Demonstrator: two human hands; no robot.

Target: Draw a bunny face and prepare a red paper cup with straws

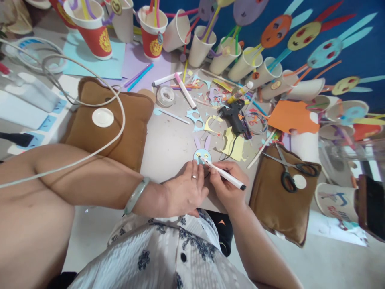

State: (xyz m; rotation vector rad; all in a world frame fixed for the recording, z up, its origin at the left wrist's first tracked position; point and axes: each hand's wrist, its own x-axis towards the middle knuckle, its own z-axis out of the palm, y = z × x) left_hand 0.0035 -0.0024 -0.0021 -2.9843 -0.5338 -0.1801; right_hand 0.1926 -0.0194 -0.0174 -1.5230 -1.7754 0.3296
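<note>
Right, marker [228,176] meets blue rabbit face [202,154], mid-frame;
the right hand [231,188] pinches the marker in a narrow grip, its long axis slanting down to the right; the face lies up and left of that grip; the left hand [185,192] is nearer, flat and grasping nothing, fingertips at its lower edge; across the top, red cups [98,41] hold coloured stems; farther right, white cups [202,51] hold more, several topped with paper faces.
</note>
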